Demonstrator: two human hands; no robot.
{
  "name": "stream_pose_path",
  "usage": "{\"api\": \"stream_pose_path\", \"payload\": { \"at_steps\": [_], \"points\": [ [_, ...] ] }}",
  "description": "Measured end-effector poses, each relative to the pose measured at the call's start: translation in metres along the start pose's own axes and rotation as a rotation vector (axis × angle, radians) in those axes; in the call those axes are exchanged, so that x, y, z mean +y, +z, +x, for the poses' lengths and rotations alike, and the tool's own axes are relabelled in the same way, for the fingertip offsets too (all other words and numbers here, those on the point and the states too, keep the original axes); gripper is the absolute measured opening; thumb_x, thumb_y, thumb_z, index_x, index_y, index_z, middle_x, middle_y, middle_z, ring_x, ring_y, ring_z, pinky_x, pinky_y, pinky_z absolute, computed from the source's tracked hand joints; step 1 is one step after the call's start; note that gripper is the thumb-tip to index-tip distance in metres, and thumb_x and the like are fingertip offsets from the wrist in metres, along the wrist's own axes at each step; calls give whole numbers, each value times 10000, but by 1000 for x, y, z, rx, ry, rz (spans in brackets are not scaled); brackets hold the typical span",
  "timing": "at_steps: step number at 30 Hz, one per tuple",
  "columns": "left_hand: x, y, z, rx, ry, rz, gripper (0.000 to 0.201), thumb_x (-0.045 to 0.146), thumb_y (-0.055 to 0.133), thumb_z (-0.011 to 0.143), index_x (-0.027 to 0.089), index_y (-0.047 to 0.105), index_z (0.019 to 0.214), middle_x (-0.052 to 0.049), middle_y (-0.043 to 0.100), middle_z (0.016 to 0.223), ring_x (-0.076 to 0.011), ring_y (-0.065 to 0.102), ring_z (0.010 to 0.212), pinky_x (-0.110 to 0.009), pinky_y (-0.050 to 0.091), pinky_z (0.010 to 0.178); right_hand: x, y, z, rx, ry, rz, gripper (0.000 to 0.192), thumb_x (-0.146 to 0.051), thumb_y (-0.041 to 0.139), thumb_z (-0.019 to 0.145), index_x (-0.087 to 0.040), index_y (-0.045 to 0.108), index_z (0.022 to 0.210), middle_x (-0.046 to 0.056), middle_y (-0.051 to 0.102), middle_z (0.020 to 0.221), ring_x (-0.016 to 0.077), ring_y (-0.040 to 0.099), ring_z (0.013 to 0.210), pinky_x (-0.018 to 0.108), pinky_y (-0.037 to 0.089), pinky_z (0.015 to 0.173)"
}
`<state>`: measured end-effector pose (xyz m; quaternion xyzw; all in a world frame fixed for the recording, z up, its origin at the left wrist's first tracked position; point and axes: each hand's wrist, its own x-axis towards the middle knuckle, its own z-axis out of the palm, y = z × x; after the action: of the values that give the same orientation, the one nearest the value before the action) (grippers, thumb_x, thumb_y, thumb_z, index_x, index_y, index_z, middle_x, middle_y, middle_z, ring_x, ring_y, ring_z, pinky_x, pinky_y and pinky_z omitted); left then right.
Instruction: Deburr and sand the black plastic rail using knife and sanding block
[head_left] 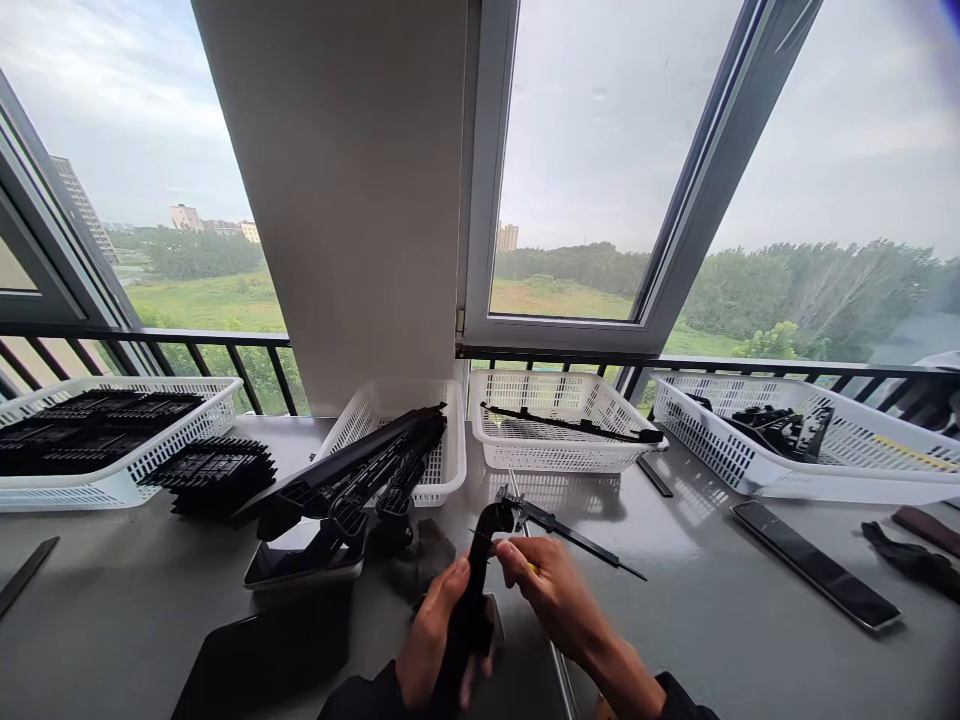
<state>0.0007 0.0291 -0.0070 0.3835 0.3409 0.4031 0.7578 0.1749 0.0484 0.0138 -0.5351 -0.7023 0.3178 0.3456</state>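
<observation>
My left hand [435, 625] is wrapped round a long black plastic part [470, 600], which stands tilted up with a curved top end. At that top end, my right hand [551, 590] is closed in a pinch on a small tool. A bit of yellow [534, 567] shows between its fingers, and a thin dark point sticks out towards the part; the tool's kind I cannot make out. Just beyond the hands lies a black caliper [581, 540] on the grey table [675, 620]. A thin metal rod [561, 675] runs beneath the right hand.
Several long black parts [360, 460] lean on a white basket [454, 460]. Other white baskets [562, 455] line the window side. Stacked black parts [217, 475] sit at left. A dark flat bar [817, 565] and a black glove-like item [911, 560] lie at right.
</observation>
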Motion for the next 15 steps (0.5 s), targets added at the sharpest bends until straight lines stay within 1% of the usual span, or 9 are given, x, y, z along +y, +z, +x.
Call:
{"api": "stream_pose_path", "payload": {
  "at_steps": [2,4,7,9,11,13,15],
  "points": [
    [-1,-1,1,5,-2,-5,909,822,586,854,127,539,1438,48,635,483,-121,447,257,-190,264,224,-1,0,0,-7,13,40,775,-854,275,985,-215,479,598,-16,438,577,152,432,574,297,268,575],
    [-1,-1,-1,12,-10,-16,970,820,600,849,130,454,1515,52,648,513,-130,487,277,-187,280,230,-2,0,0,-15,25,60,785,-874,292,967,-212,490,596,-14,447,571,150,429,568,293,268,570],
    [3,1,-4,2,-20,-25,969,785,580,888,166,332,1591,56,674,552,-130,488,278,-182,297,236,-4,-2,0,-47,19,72,789,-876,308,965,-206,508,598,-15,453,568,145,425,562,289,271,566],
    [5,2,-5,-30,-34,-14,919,767,522,922,163,330,1587,46,682,536,-129,462,262,-179,296,233,-5,-3,0,-82,10,62,793,-875,305,968,-204,515,600,-21,435,565,140,413,558,289,268,567],
    [7,3,-5,-65,-60,6,862,755,449,952,149,363,1560,33,674,494,-131,448,251,-176,313,242,-5,-4,0,-103,7,30,808,-889,295,960,-204,521,597,-28,409,556,139,399,552,291,258,564],
    [7,5,-4,-72,-76,23,822,748,403,972,145,395,1530,26,668,466,-129,433,242,-175,322,250,-4,-4,0,-89,0,-5,821,-902,291,951,-204,532,592,-24,417,554,143,409,556,294,258,568],
    [6,7,-4,-51,-64,38,829,775,398,964,156,404,1515,26,670,462,-128,424,238,-178,329,254,-3,-3,0,-48,1,-11,828,-900,278,957,-204,546,597,-14,455,562,151,438,566,296,266,579]
  ]
}}
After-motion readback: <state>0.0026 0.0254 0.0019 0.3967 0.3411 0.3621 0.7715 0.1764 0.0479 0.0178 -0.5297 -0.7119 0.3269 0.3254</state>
